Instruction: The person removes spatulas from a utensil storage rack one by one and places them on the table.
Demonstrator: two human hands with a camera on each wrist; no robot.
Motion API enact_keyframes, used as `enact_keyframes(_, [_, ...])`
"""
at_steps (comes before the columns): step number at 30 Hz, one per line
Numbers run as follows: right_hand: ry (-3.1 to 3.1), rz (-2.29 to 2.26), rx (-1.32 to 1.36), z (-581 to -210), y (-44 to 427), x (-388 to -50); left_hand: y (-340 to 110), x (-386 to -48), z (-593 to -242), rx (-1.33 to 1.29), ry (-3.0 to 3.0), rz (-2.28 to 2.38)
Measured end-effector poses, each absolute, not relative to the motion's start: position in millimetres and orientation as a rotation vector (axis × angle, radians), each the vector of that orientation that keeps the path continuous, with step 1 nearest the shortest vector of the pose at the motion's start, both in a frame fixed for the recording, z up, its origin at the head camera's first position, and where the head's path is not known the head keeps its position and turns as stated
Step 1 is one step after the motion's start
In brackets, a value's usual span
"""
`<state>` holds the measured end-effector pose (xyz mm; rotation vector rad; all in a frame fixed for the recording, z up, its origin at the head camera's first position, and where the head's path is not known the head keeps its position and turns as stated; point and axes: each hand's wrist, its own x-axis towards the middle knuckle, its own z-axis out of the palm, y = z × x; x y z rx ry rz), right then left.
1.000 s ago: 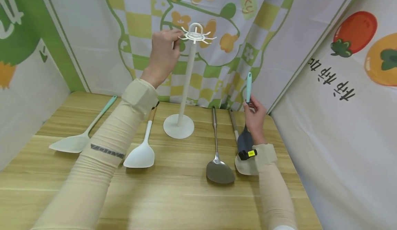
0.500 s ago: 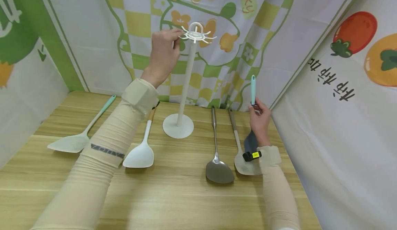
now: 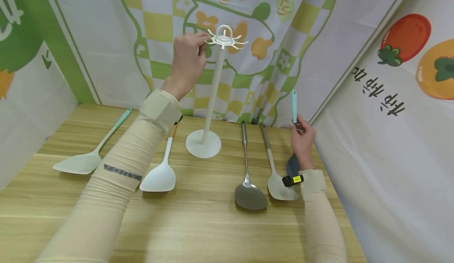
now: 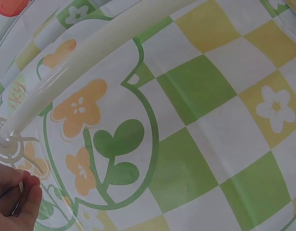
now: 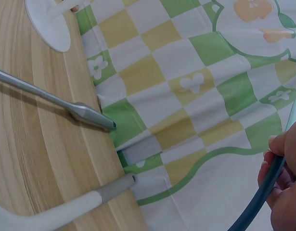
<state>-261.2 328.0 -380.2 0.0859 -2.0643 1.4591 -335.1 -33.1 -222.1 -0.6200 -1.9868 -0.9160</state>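
Observation:
At the top of a white utensil stand (image 3: 214, 91), my left hand (image 3: 187, 60) pinches one of the thin hooks; the left wrist view shows those fingertips (image 4: 30, 183) together at the hook ring. My right hand (image 3: 302, 139) grips a dark blue spatula by its shaft, just below the mint handle (image 3: 294, 107), and holds it up over the table's right side. The spatula's shaft (image 5: 261, 197) runs through the curled fingers in the right wrist view. Its blue blade (image 3: 292, 164) is partly hidden behind my wrist.
A metal spatula (image 3: 250, 196) and a grey-handled pale spatula (image 3: 278, 186) lie on the wooden table (image 3: 198, 223) right of the stand. A white spatula (image 3: 159, 178) and a mint-handled one (image 3: 82, 163) lie left. Printed cloth (image 3: 159, 23) hangs behind.
My right hand has moved to the right and slightly downward with the blue spatula, uncovering more of the pale spatula. The left hand stays at the hook.

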Motion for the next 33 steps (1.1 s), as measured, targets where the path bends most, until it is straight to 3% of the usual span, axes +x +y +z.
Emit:
enact_keyframes(21, [-2.126, 1.379, -0.023, -390, 351, -254, -34, -336, -222, -0.615, -1.952, -0.939])
enact_keyframes(33, [-2.161, 1.396, -0.127, -425, 382, -268, -32, -335, -223, -0.621, -1.971, -0.944])
